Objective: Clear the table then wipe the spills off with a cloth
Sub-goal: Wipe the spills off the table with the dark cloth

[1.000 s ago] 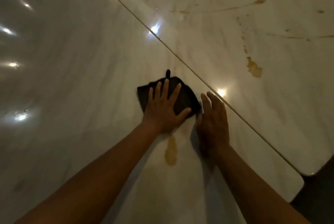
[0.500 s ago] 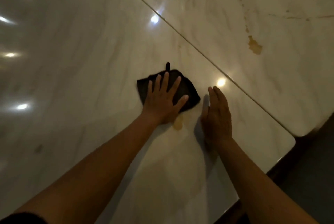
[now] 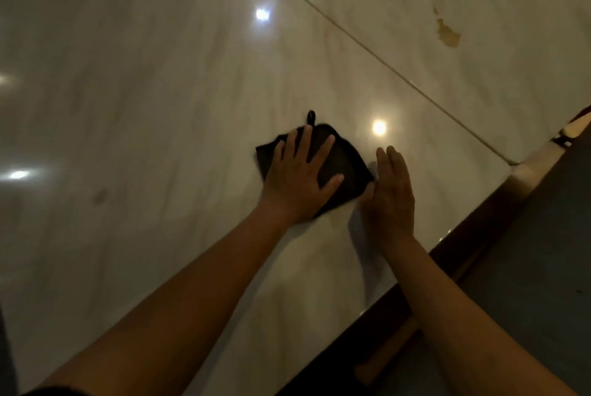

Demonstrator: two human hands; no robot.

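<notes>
Cloth (image 3: 343, 168): dark, folded into a rough pad, lying flat on the near slab of the table (image 3: 144, 92), close to its right edge.
Left hand (image 3: 299, 176): your fingers are spread and straight, palm pressing the cloth onto the marble.
Right hand (image 3: 391, 194): flat on the bare marble just beside the cloth, fingers together and straight; its thumb side looks to touch the cloth's right corner, though I cannot tell for sure.
Handling: the cloth is probably soft, light and limp, so it will bunch if you push from one corner. It should slide easily on polished stone, so keep your palm over its middle and press down.
Direction: the long axis runs from upper left to lower right, roughly parallel to the seam (image 3: 383, 60) between the slabs. A small loop (image 3: 311, 116) sticks out at the far edge, pointing away from you.
Remaining: a brown spill (image 3: 449, 32) with thin streaks sits on the far slab, well apart from the cloth.
</notes>
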